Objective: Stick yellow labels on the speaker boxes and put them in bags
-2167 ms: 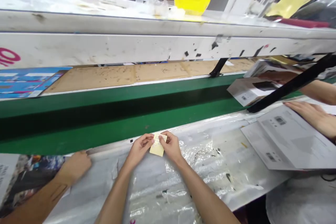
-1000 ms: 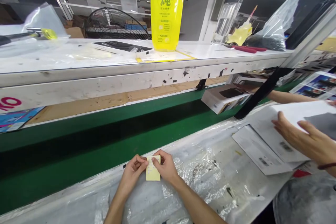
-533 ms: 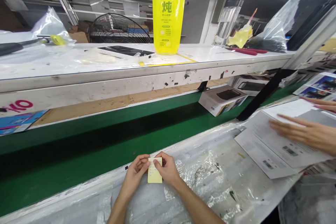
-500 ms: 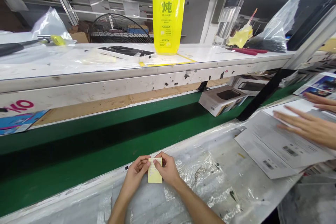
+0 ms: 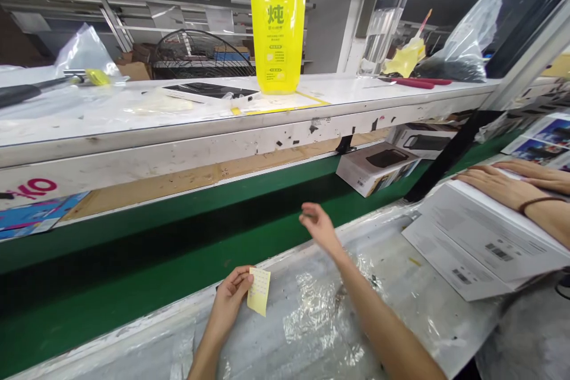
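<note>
My left hand (image 5: 234, 290) pinches a small pale yellow label sheet (image 5: 260, 303) by its left edge, just above the plastic-covered table. Rows of faint small marks run across the upper part of the sheet. Raised over the far edge of the table, my right hand (image 5: 319, 227) is apart from the sheet, in front of the green conveyor belt (image 5: 178, 288). Its thumb and fingers are drawn together in a pinch; whatever lies between them is too small to make out.
A co-worker's hands (image 5: 503, 184) press on folded grey-white printed cardboard (image 5: 472, 237) at the right. Product boxes (image 5: 376, 166) sit on the belt. The white shelf (image 5: 214, 136) above carries a yellow liquid bottle (image 5: 278, 29), red-handled pliers (image 5: 418, 82) and plastic bags (image 5: 472, 35).
My right hand has left the label sheet and moved up and right toward the belt. The sheet now hangs tilted in my left hand. The co-worker's hands have come closer together on the cardboard.
</note>
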{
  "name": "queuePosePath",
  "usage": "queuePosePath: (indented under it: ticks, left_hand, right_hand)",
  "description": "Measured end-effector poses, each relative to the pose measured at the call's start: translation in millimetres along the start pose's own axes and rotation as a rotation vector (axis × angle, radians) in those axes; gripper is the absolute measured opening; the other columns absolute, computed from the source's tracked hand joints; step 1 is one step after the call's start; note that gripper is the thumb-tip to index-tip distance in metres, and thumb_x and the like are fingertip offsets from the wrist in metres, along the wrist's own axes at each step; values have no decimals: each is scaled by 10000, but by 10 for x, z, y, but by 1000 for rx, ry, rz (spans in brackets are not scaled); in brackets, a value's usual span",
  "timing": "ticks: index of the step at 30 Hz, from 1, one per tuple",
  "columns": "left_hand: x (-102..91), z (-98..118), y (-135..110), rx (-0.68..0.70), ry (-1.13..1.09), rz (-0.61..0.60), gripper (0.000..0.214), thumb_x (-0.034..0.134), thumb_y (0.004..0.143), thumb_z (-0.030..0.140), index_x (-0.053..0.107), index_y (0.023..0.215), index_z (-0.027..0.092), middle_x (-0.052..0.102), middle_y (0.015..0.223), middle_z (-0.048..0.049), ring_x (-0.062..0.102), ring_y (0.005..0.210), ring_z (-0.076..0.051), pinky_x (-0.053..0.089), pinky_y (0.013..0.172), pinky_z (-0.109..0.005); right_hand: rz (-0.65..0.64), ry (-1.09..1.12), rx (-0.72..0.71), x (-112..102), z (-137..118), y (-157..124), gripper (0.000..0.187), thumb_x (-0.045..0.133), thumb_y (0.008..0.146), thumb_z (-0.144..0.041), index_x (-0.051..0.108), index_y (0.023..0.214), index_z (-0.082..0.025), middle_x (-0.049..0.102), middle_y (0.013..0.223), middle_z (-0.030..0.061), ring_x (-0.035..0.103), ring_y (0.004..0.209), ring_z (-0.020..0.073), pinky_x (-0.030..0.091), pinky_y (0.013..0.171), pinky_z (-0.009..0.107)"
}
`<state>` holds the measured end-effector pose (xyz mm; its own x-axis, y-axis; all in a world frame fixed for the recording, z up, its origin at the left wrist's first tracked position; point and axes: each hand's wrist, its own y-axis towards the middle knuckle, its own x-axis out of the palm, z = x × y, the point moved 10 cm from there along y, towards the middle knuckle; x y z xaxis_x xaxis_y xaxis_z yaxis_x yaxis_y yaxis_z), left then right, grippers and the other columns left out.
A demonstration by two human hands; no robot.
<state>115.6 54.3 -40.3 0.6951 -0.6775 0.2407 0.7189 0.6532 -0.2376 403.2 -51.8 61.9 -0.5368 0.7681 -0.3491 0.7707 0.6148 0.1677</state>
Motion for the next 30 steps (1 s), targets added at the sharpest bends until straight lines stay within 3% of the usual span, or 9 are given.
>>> queuePosePath:
  ticks: [3,6,9,12,15,18,23,27,30]
  left_hand:
    - [16,27,-7,14,1,-10,404,826,789,553,739,973,204,727,893,-60,625,815,-197,479,727,-272]
    - [13,54,-14,37,-24,1,390,811,795,568,707,884,203,666,814,-26,564,728,-166,433,651,-253]
    - [21,43,-15,27,-64,8,420,800,789,599,654,846,209,589,751,9,510,667,-146,397,614,-245]
    - [27,19,4,14,-72,20,439,783,793,620,629,857,214,574,751,17,493,659,-143,370,601,-239]
    - [9,1,38,13,-76,48,437,796,778,607,627,852,210,567,745,18,484,663,-142,356,599,-233]
    - [-3,-3,62,8,-129,63,400,799,783,565,624,834,209,553,748,22,484,672,-142,368,612,-233]
    - [16,79,36,8,-196,84,309,799,770,456,624,802,203,605,768,3,510,686,-146,393,622,-235]
    - [13,204,5,36,-302,134,217,761,740,358,609,773,208,658,814,-30,588,751,-187,473,680,-285]
    - [-191,400,-47,162,-289,292,167,721,727,335,614,742,207,694,979,-69,642,942,-242,510,798,-334]
  right_hand:
    - [176,-258,5,-899,-115,828,447,690,962,-367,585,1354,-179,574,1446,126,563,1316,297,470,1109,534]
    - [281,-505,72,-1645,-121,1366,483,677,981,-391,565,1407,-193,486,1534,129,493,1382,333,419,1145,590]
    - [285,-700,150,-2000,59,1500,496,677,980,-415,568,1411,-196,490,1534,124,475,1402,343,378,1167,618]
    - [251,-845,184,-2002,275,1415,554,673,972,-438,536,1454,-203,433,1597,127,378,1485,362,267,1224,643]
    - [209,-945,187,-1780,371,1288,755,715,903,-379,424,1538,-92,356,1641,235,268,1548,408,159,1248,642]
    - [173,-991,139,-1365,304,1093,911,722,816,-303,325,1560,41,293,1634,352,206,1557,471,112,1231,662]
    - [72,-928,-93,-205,-75,410,920,706,792,-276,334,1561,66,224,1641,387,145,1553,524,75,1225,680]
    - [-161,-739,-348,751,-546,-340,802,714,802,-303,486,1534,-70,345,1638,285,240,1554,463,177,1248,641]
    - [-383,-523,-544,1019,-904,-750,637,680,849,-376,590,1471,-272,529,1559,114,429,1494,314,365,1218,508]
